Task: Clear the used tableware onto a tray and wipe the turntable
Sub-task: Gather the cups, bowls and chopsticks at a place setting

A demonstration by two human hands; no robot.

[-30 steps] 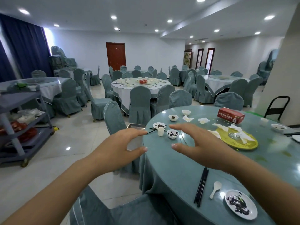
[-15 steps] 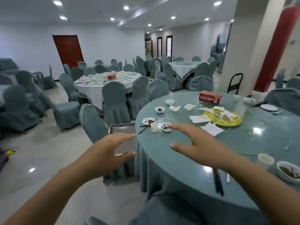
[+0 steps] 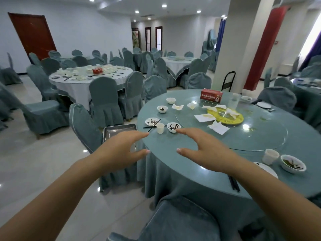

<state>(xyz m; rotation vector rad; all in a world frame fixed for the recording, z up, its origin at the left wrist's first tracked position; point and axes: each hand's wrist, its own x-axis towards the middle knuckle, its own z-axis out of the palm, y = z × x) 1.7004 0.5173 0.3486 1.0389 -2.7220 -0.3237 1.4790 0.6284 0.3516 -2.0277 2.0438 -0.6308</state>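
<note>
While both hands hover empty w/ fingers spread wide, left hand [image 3: 121, 150] hangs over the metal tray [image 3: 118, 131] resting on a chair seat just beside the worktop [image 3: 173, 150]; right hand [image 3: 205, 150] sits above the worktop edge, fingertips near a dirty bowl [image 3: 173, 126]. Beside that bowl: paper cup [image 3: 160, 128], smeared plate [image 3: 152, 121], black chopsticks [image 3: 152, 126]. Bowls and plate look ceramic, prob. fragile & sauce-slick, so grip by rims or cup from underneath; paper cup is light, crushes easily, so hold loosely. Glass turntable [image 3: 260, 134] carries crumpled napkins [image 3: 218, 127], a yellow plate [image 3: 225, 117], red tissue box [image 3: 212, 96]; these need lifting off before wiping. More bowls and a cup sit nearer right. Chair backs crowd the worktop edge.
</note>
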